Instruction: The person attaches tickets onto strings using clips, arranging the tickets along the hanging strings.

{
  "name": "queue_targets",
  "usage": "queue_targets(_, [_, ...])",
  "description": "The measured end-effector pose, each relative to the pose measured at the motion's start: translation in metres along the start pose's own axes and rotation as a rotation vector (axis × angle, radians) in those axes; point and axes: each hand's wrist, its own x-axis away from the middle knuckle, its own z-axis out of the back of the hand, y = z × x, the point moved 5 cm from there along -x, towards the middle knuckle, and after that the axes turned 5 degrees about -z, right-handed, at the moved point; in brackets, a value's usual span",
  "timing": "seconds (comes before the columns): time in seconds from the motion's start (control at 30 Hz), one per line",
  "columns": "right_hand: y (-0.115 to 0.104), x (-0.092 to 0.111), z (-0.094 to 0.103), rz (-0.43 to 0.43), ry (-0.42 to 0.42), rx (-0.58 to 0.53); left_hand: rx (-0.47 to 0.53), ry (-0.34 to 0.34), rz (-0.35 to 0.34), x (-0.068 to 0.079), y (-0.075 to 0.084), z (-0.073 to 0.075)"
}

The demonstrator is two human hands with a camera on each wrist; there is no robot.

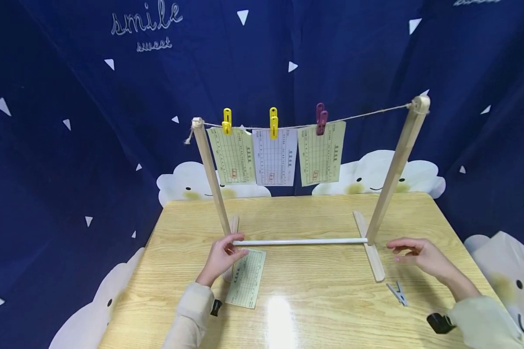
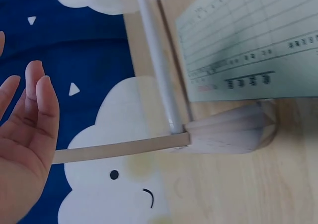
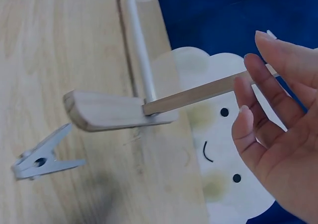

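Observation:
My left hand (image 1: 220, 259) hovers by the foot of the left post, above a pale green printed slip (image 1: 248, 283) lying on the table. In the left wrist view its fingers are relaxed and hold nothing. Beyond the right post, my right hand (image 1: 425, 259) is raised with loosely bent fingers, empty in the right wrist view. Closest to it on the tabletop lies a grey clothespin (image 3: 44, 159). Three slips hang from a string (image 1: 375, 112): a green one (image 1: 237, 160) and a white one (image 1: 270, 157) under yellow clothespins (image 1: 273, 127), another green one (image 1: 323, 157) under a purple clothespin (image 1: 321, 122).
The wooden stand has a left post (image 1: 211, 174), a right post (image 1: 395, 174), flat feet (image 1: 375, 261) and a white crossbar (image 1: 297, 242) low between them. It stands on a wood-grain table (image 1: 314, 281). Behind hangs a dark blue curtain (image 1: 353, 58) with cloud shapes.

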Motion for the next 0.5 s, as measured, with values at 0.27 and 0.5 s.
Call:
queue_targets(0.27, [0.017, 0.004, -0.004, -0.048, -0.029, 0.065, -0.01, -0.019, 0.099, 0.003, -0.028, -0.004])
queue_targets(0.5, [0.039, 0.01, -0.006, -0.107, -0.077, 0.067, -0.01, -0.015, 0.168, 0.007, -0.075, -0.011])
